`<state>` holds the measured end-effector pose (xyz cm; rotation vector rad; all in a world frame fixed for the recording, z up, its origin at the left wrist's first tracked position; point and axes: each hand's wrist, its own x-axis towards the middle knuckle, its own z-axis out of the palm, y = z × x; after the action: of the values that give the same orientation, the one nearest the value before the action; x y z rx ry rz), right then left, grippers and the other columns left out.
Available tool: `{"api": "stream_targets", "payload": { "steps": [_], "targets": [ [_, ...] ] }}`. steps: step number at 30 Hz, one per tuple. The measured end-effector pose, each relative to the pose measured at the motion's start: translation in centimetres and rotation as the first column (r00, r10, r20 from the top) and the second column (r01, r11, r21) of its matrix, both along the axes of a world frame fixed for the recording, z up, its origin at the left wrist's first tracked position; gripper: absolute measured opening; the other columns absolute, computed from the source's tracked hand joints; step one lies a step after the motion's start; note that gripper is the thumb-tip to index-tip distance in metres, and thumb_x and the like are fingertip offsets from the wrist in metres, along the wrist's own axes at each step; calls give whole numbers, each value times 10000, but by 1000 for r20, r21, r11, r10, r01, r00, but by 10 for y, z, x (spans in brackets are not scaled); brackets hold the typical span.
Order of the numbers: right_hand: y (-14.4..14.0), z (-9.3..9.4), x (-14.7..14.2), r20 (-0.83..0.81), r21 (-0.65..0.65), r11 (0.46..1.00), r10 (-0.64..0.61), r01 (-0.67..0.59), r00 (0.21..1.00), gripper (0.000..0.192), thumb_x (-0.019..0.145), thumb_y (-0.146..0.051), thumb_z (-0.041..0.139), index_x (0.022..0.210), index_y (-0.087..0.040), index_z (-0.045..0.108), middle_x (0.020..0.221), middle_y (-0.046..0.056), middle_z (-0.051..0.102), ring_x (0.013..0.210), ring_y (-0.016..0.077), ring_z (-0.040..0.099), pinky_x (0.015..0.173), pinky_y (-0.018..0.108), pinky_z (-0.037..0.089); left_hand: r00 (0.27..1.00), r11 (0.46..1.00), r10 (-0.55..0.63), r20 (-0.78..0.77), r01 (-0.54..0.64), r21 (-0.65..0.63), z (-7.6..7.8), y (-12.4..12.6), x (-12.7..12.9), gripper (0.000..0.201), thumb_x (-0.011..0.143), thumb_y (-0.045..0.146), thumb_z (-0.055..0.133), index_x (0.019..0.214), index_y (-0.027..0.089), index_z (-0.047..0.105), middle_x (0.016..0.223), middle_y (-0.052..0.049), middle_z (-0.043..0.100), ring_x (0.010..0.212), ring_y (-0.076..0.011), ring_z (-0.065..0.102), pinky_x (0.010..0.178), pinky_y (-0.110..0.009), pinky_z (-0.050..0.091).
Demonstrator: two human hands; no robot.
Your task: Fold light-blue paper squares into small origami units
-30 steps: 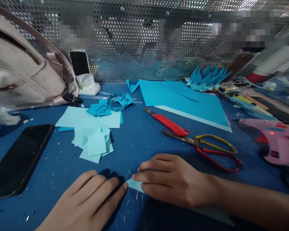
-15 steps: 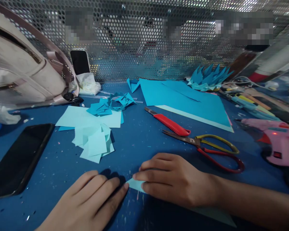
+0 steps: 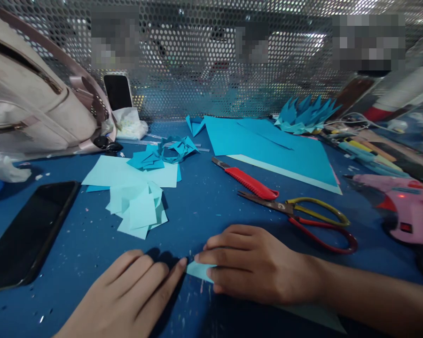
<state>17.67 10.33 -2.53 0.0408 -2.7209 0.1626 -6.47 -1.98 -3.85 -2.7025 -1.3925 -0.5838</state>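
1. Paper piece [image 3: 198, 271], thin, pale aqua, pointed at left; it lies partly beneath the fingers of your right hand [image 3: 252, 263], loosely bent; whether they pinch it, cannot tell.
2. Your left hand [image 3: 130, 293]: half-curled, index fingertip just beside the paper's point; grasp hidden.
3. Scissors [image 3: 288, 209]: dark metal blades, looped handles.
4. Cutter [image 3: 249, 181]: ribbed red plastic.
5. Blue sheets [image 3: 257, 141]: smooth, flat.
6. Panel [image 3: 183, 84]: perforated metal.

Table [image 3: 197, 206], blue (flecked with pale specks). On it: paper piece [image 3: 199, 271], front centre; squares [image 3: 141, 211], pale, heaped; sheets [image 3: 264, 141], blue uppermost; cutter [image 3: 249, 181], red; scissors [image 3: 286, 208], one handle yellow, one red; glue gun [image 3: 409, 202], pink; phone [image 3: 31, 230], flat; bag [image 3: 38, 101], left.
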Motion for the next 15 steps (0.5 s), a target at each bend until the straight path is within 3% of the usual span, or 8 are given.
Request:
{"api": "stream_targets", "payload": {
  "steps": [4,8,12,15],
  "targets": [
    [0,0,0,20,-5,1000,0,0,1000,168,974,-254,550,1021,-152,676,1145,57,714,1065,163,641,820,287,534,1000,998,9,25,-7,-55,-3,1,-1,442,1047,166,228,1280,180,604,884,-16,642,817,-170,534,882,-350,312],
    [0,1,0,51,-17,1000,16,-16,999,178,980,-225,533,1043,-143,677,1170,65,704,1076,168,639,816,293,532,999,1000,-30,34,30,1,-2,3,-1,420,1055,255,265,1248,161,626,855,-17,646,780,-165,538,862,-343,316],
    [0,2,0,44,-23,1000,13,-12,999,193,991,-208,505,1006,-140,684,1174,68,704,1063,167,646,817,296,533,1000,1000,-28,-5,28,-13,3,4,2,417,1056,205,257,1235,164,631,858,-10,671,799,-159,558,880,-334,328],
    [0,2,-1,45,-26,1000,8,-7,999,207,999,-209,488,1027,-137,681,1168,68,706,1052,161,651,820,297,538,1000,998,-27,-8,27,58,5,5,5,439,1059,202,244,1176,141,662,808,-12,675,774,-161,550,867,-330,339]
  ]
}}
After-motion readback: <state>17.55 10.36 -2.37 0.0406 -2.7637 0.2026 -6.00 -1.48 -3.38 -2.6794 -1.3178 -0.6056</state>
